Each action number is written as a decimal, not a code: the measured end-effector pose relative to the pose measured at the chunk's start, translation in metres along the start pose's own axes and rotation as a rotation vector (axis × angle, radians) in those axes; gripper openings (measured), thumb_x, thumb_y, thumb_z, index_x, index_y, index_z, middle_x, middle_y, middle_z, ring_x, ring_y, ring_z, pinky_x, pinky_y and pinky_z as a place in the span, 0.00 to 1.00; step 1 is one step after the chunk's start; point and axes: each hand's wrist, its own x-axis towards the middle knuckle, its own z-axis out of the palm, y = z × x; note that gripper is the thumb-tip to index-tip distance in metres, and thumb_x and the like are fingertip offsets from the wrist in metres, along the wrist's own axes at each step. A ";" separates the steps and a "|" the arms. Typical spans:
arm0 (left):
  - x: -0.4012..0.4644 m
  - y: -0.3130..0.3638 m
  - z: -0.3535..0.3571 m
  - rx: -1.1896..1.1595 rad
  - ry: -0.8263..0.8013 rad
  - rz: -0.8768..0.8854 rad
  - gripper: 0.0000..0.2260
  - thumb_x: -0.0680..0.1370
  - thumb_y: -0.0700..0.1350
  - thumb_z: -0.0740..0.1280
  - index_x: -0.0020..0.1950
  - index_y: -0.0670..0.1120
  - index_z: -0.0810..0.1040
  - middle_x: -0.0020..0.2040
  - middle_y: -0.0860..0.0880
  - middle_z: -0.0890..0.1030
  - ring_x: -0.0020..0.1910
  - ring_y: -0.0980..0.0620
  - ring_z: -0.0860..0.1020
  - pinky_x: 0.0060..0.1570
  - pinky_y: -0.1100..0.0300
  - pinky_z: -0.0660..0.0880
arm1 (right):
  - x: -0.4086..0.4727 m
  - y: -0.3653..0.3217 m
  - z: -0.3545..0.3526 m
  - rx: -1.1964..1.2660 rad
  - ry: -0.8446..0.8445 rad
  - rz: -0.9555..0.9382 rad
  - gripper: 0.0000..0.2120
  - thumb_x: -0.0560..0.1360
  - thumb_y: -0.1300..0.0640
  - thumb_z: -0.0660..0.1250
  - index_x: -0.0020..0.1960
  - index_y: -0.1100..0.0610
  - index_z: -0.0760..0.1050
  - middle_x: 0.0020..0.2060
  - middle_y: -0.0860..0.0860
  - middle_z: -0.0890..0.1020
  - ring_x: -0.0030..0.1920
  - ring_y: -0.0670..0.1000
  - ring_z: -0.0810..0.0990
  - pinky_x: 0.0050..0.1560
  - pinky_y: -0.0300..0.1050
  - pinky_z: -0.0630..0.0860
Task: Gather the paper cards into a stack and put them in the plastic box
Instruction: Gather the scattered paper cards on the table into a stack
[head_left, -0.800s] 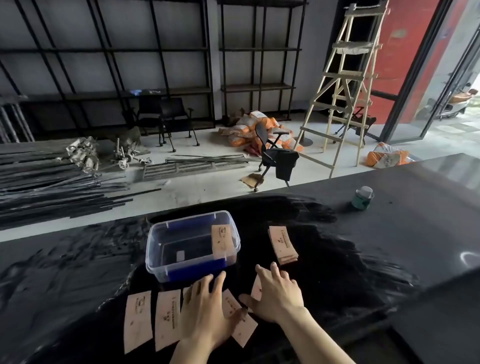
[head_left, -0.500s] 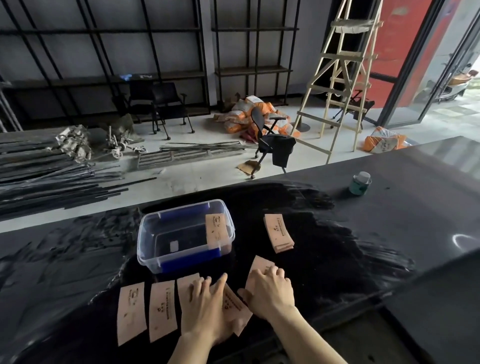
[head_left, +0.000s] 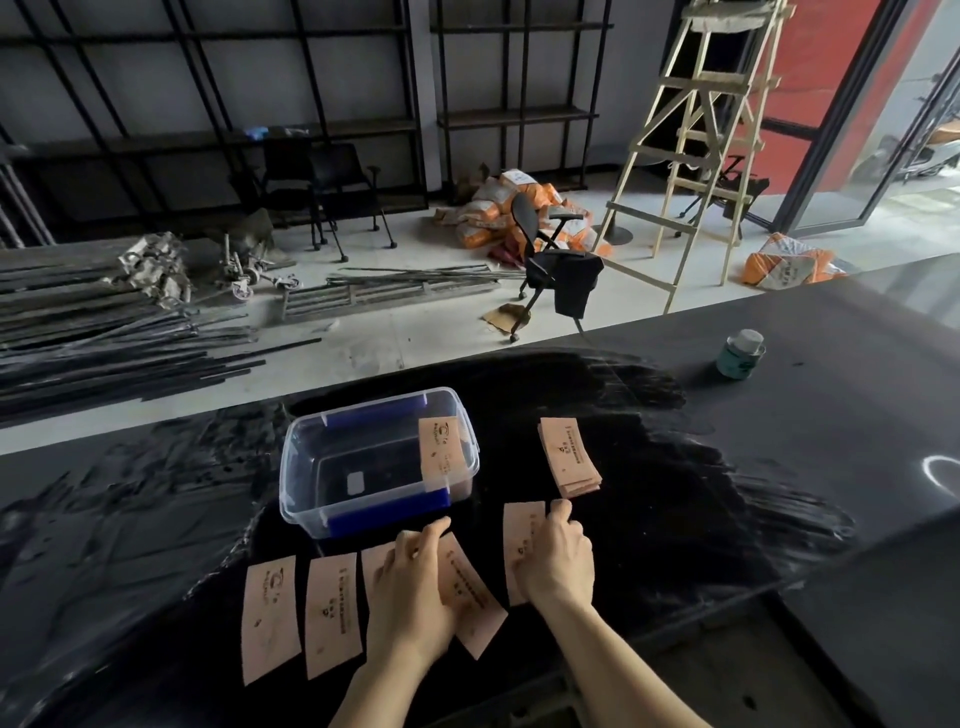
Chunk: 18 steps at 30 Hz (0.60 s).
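A clear plastic box (head_left: 311, 462) with blue clips stands on the black table, and one tan paper card (head_left: 441, 449) leans against its right inner wall. A small stack of cards (head_left: 569, 457) lies to the right of the box. Several single cards lie in a row near the table's front edge, among them a far-left card (head_left: 270, 616) and its neighbour (head_left: 332, 610). My left hand (head_left: 410, 592) rests flat on two overlapping cards (head_left: 467, 587). My right hand (head_left: 558, 558) pinches the right edge of another card (head_left: 522, 540), which lies on the table.
A teal can with a white lid (head_left: 740, 353) stands on the table at the far right. The table's far edge (head_left: 156, 421) runs behind the box. Beyond it are metal rods on the floor, a black chair (head_left: 556, 270) and a wooden ladder (head_left: 696, 130).
My right hand slid its card away from the overlapped ones, to the right and forward, and its fingers closed on the card's edge. My left hand stayed pressed on the cards. The view tilted slightly.
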 end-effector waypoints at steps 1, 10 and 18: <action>0.002 -0.001 -0.001 -0.079 0.017 -0.015 0.38 0.72 0.36 0.74 0.76 0.59 0.65 0.69 0.53 0.72 0.67 0.50 0.75 0.67 0.53 0.76 | 0.002 0.001 -0.002 0.025 0.010 -0.022 0.25 0.73 0.61 0.73 0.66 0.56 0.68 0.58 0.56 0.81 0.59 0.59 0.80 0.55 0.50 0.80; 0.022 -0.012 -0.013 -0.635 0.094 -0.303 0.22 0.77 0.32 0.70 0.62 0.55 0.74 0.52 0.55 0.80 0.46 0.61 0.78 0.40 0.69 0.72 | 0.003 -0.015 -0.008 0.586 -0.308 -0.058 0.06 0.77 0.60 0.64 0.42 0.53 0.76 0.44 0.51 0.84 0.41 0.50 0.85 0.32 0.42 0.81; 0.023 -0.011 -0.012 -0.894 0.127 -0.373 0.08 0.80 0.38 0.69 0.52 0.52 0.78 0.51 0.50 0.83 0.52 0.53 0.81 0.45 0.59 0.76 | -0.013 -0.029 0.016 0.216 -0.273 -0.288 0.05 0.78 0.57 0.65 0.46 0.54 0.69 0.49 0.52 0.77 0.42 0.47 0.75 0.34 0.33 0.68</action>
